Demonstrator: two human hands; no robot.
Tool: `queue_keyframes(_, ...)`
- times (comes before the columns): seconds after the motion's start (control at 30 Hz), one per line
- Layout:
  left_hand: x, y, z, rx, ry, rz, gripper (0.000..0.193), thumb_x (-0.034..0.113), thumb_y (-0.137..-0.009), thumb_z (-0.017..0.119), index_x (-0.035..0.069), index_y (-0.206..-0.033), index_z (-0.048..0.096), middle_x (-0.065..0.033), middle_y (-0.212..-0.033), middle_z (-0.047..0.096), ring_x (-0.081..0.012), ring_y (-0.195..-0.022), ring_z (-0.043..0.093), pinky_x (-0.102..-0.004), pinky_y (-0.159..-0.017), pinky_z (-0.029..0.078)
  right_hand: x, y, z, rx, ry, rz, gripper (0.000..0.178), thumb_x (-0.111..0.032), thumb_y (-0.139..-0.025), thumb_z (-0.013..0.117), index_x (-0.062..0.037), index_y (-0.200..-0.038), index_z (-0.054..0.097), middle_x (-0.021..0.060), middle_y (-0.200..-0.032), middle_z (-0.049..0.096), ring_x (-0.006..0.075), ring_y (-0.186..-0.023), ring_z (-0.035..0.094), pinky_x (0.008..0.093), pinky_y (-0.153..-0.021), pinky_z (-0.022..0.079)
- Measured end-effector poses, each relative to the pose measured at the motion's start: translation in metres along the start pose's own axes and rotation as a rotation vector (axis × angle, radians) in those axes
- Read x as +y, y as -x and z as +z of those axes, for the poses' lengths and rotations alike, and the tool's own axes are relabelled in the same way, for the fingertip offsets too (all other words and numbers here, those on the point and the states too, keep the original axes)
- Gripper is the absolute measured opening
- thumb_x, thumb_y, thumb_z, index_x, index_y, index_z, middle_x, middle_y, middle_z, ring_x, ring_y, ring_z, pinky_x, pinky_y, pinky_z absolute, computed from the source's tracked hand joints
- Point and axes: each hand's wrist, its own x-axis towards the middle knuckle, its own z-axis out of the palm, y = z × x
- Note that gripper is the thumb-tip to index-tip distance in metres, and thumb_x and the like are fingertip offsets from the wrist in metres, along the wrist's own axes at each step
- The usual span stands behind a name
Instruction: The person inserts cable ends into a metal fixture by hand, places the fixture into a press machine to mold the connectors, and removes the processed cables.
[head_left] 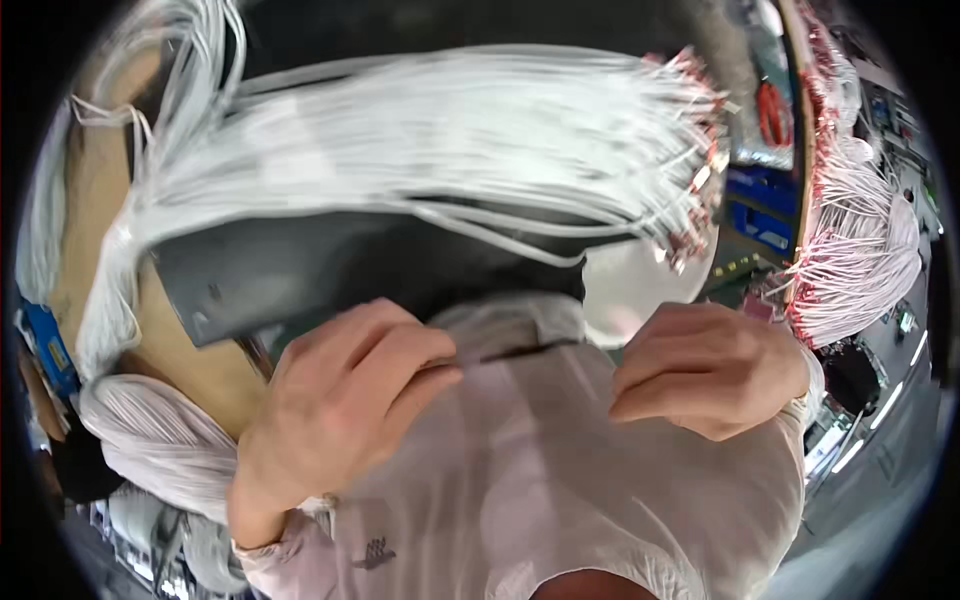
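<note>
Both hands hover in front of my light shirt, apart from each other. My left hand is closed, thumb and fingers pressed together; whatever it may pinch is too small to make out. Fingers curl inward on my right hand too, and its fingertips hide anything between them. Beyond the hands, a thick bundle of white wires stretches across a black mat. Its right end fans out into many red-tipped wire ends. Near my right hand lies a pale translucent round piece, partly under those ends.
At the left, more white wires hang over the tan board, beside a blue object. To the right are red-handled pliers, blue bins and another hanging bundle of red-tipped wires.
</note>
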Motion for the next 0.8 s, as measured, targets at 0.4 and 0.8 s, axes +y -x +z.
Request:
queue_keyframes(0.4,-0.054,-0.005,0.185,-0.117,0.054,-0.036,0.028,0.011,-0.084,0.074,0.006,-0.11,0.068,-0.0121,-0.103,0.068,-0.0318,-0.094,0.066,-0.04,-0.081,0.054,0.118,0.081,0.283,0.831,-0.042,0.859,0.021,-0.008,-0.085,0.069,-0.0013,-0.101,0.058,0.0145,-0.095,0.06,0.0347,-0.088,0.06,0.0404,-0.083,0.049)
queue_keyframes(0.8,-0.063,-0.086,0.156,-0.751,-0.09,0.021,0.037,0.019,-0.088,0.071,0.002,-0.119,0.063,-0.0151,-0.104,0.067,-0.0316,-0.088,0.064,-0.0396,-0.082,0.052,0.171,-0.029,0.46,1.63,-1.26,0.887,0.073,-0.007,-0.085,0.072,-0.0092,-0.15,0.039,0.004,-0.132,0.057,0.0188,-0.117,0.055,0.034,-0.097,0.047)
